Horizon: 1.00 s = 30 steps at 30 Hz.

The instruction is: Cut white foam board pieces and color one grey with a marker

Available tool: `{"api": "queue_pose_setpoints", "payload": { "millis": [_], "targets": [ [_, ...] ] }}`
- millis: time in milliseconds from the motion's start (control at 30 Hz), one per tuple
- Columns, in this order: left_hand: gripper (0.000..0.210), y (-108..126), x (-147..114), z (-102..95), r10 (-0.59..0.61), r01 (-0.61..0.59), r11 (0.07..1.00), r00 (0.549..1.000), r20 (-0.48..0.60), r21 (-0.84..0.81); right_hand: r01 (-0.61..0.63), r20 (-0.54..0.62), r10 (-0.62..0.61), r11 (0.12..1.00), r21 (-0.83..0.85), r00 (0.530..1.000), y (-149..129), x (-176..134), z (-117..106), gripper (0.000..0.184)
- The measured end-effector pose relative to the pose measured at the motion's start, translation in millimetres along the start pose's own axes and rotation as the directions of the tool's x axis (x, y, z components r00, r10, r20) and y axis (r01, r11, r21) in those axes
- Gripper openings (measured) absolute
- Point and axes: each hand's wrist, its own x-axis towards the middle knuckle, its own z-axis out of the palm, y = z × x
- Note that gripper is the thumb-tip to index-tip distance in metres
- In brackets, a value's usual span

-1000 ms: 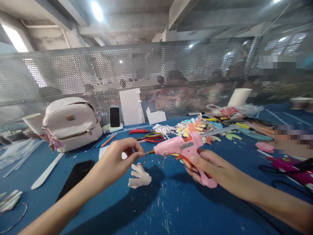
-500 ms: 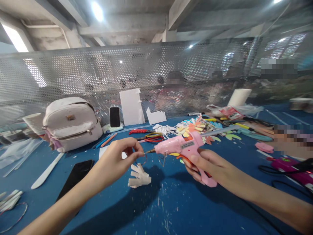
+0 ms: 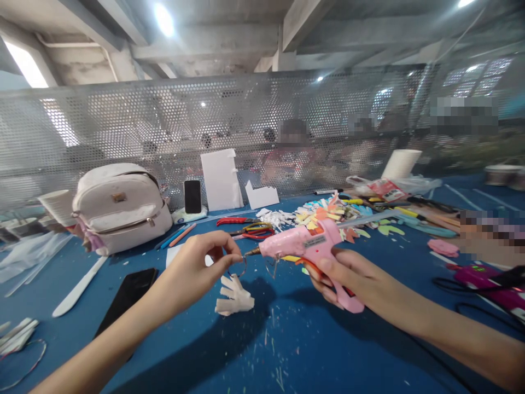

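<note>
My right hand [image 3: 342, 279] is wrapped round the grip of a pink glue gun [image 3: 301, 243], fingers at its orange trigger. The metal nozzle points left, close to the fingertips of my left hand [image 3: 211, 254]. Between thumb and forefinger, that hand pinches a thin cord loop [image 3: 245, 267]. Just below the loop is a white fringed paper piece [image 3: 234, 296], its strips spread upward; whether the cord is joined to it I cannot tell. A thin wire stand hangs under the gun's front.
Behind my hands lie red-handled scissors [image 3: 260, 232] and a heap of coloured paper cuttings [image 3: 324, 210]. A white backpack [image 3: 123, 210] stands at the left, near a black phone [image 3: 127, 298]. Farther right is a magenta glue gun [image 3: 488, 284] with a black cable. A perforated metal screen [image 3: 172, 120] borders the table.
Almost nothing differs. The white paper piece has shifted very slightly to the right; both hands and the glue gun hold their positions.
</note>
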Motion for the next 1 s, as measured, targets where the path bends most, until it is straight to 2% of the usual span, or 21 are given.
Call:
{"api": "queue_pose_setpoints", "payload": {
  "millis": [1000],
  "targets": [
    [0.023,1.7,-0.6,-1.1,-0.027,0.027,0.998,1.000,-0.014,-0.057,-0.021,-0.015,0.022,0.999,0.033,1.000,6.0,3.8,-3.0,0.058]
  ]
}}
